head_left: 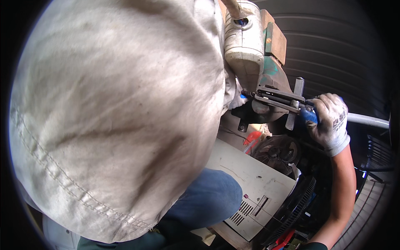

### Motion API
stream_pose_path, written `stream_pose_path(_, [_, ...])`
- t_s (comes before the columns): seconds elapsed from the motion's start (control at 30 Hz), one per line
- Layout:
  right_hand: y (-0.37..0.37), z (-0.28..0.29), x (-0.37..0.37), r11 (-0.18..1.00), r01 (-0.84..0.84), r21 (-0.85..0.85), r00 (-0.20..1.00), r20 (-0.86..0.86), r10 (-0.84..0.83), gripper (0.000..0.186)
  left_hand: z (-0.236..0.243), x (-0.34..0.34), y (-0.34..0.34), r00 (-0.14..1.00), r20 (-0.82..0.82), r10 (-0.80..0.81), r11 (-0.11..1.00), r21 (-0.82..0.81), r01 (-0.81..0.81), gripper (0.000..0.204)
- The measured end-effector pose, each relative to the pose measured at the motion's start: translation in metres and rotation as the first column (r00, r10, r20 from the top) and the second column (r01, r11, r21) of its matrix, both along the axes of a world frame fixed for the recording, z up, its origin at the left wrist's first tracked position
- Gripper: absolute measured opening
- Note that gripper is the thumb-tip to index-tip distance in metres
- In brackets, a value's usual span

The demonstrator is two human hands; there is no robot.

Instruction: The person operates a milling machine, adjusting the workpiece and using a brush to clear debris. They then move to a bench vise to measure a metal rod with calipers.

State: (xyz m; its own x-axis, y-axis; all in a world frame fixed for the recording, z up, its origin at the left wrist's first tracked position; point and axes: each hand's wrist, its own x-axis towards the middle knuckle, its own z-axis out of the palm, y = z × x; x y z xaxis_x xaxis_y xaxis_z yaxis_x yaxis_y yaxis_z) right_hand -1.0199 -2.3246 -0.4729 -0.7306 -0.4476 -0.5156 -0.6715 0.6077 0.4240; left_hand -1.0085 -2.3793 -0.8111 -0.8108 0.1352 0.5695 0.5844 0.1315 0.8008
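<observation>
My right hand (329,118), in a white work glove with a blue palm, is closed round the outer end of a steel puller-like tool (275,98). The tool has two long parallel arms and a crossbar. Its far end points left, at the lower part of a worn machine body (277,77). My left hand (238,96), also gloved, shows only in part beside that end; a large beige cloth (121,104) hides the rest, and its fingers cannot be made out.
A dirty white rounded tank (244,41) stands above the tool, with wooden blocks (278,41) beside it. Below lie a pale flat panel with slots (250,183), a dusty fan (279,152) and a red plastic scrap (251,137). A knee in blue jeans (212,196) is near the panel.
</observation>
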Motion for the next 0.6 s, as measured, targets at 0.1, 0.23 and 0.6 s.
stream_pose_path(0.1, [0.005, -0.021, 0.031, 0.629, 0.663, -0.407, 0.667, -0.06, -0.743, 0.039, 0.001, -0.001, -0.004, 0.994, 0.074, -0.081, 0.996, 0.05, 0.077, 0.041])
stream_pose_path(0.23, [-0.001, -0.014, 0.025, 0.316, 0.809, -0.496, 0.456, 0.191, -0.869, 0.055, -0.013, 0.002, 0.001, 0.999, 0.041, 0.011, 0.999, -0.032, -0.01, 0.041])
stream_pose_path(0.6, [-0.033, 0.0, 0.012, 0.916, -0.398, -0.053, 0.917, -0.005, 0.398, 0.032, -0.001, 0.002, -0.006, 0.998, 0.057, -0.036, 0.998, 0.047, 0.034, 0.036])
